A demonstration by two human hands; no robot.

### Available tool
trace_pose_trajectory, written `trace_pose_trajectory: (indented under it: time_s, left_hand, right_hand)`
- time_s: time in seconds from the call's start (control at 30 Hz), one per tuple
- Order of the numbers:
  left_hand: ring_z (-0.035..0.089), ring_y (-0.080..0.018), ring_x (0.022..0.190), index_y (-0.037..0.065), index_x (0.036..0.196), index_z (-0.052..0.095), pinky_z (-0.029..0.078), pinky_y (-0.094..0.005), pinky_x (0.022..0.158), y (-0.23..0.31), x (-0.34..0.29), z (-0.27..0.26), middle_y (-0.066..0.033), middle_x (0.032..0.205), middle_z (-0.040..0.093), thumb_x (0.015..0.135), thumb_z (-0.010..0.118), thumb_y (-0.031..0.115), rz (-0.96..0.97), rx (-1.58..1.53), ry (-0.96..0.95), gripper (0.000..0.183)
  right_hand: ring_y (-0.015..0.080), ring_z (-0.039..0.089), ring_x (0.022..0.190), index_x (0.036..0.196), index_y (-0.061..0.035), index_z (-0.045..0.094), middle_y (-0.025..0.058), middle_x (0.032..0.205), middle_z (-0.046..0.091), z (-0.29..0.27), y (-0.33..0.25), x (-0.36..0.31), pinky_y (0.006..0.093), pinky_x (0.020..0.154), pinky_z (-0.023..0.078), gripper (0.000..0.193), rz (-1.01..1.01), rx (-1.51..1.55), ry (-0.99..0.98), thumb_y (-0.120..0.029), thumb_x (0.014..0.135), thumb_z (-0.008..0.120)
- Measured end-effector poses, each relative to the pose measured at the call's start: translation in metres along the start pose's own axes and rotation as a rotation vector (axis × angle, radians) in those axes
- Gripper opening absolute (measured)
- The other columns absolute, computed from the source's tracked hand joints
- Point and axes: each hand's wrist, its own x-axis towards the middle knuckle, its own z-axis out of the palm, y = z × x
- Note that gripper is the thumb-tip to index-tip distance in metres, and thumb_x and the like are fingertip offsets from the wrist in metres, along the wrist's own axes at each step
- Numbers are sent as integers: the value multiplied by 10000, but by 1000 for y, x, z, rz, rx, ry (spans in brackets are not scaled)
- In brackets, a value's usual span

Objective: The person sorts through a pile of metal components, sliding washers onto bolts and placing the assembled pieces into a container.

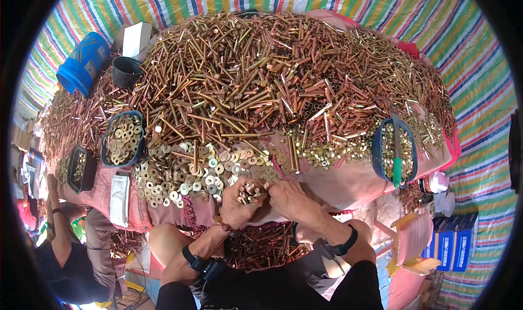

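Note:
My left hand (234, 207) is closed round a bundle of bolts (251, 193), their ends pointing up out of the fist. My right hand (292, 200) sits close against it on the right. Its fingers are curled in at the bundle's edge, and whatever they pinch is hidden. Just beyond the hands lie loose flat washers (180, 175), gold and silver in colour. Small brassy nuts (332, 156) are scattered farther right. A great heap of copper-coloured bolts and metal sleeves (261, 75) rises behind them.
A blue-rimmed tub (143, 141) holds washers; another tub (376, 157), with a green-handled tool (397, 168) across it, holds nuts. At left are a dark nut tray (81, 171), black bucket (126, 73) and blue buckets (81, 64). Another person's arm (61, 239) shows at far left.

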Motion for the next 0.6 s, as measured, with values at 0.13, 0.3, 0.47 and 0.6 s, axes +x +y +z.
trace_pose_trajectory:
  time_s: [0.13, 0.3, 0.47, 0.6]
  left_hand:
    - [656, -115, 897, 6, 1025, 633, 529, -277, 816, -2, -2, -6, -79, 993, 710, 774, 712, -82, -65, -3, 15, 277]
    - [678, -157, 956, 22, 1020, 638, 535, -303, 850, -9, -2, -9, -103, 1036, 722, 780, 714, -66, -73, -18, -30, 266]
    - [681, -151, 934, 20, 1029, 655, 537, -297, 847, -11, -2, -6, -105, 1047, 722, 733, 703, -60, -82, -20, -27, 310]
    - [686, -149, 905, 18, 1023, 659, 541, -293, 828, -11, -2, -8, -97, 1020, 722, 731, 701, -60, -89, -35, -24, 305]
  right_hand:
    - [464, 619, 897, 971, 3, 593, 270, 954, 619, -16, 13, 31, 529, 807, 508, 156, 200, -58, -355, -117, 883, 546]
    - [413, 641, 779, 958, -53, 695, 206, 857, 629, -40, 44, 57, 518, 710, 515, 191, 413, -256, 129, -191, 946, 564]
    - [411, 630, 761, 927, -54, 687, 196, 829, 618, -33, 71, 71, 515, 674, 500, 149, 347, -293, 192, -188, 926, 621]
    - [399, 624, 721, 873, -50, 669, 185, 785, 593, -23, 71, 78, 511, 629, 492, 129, 308, -364, 168, -177, 891, 657]
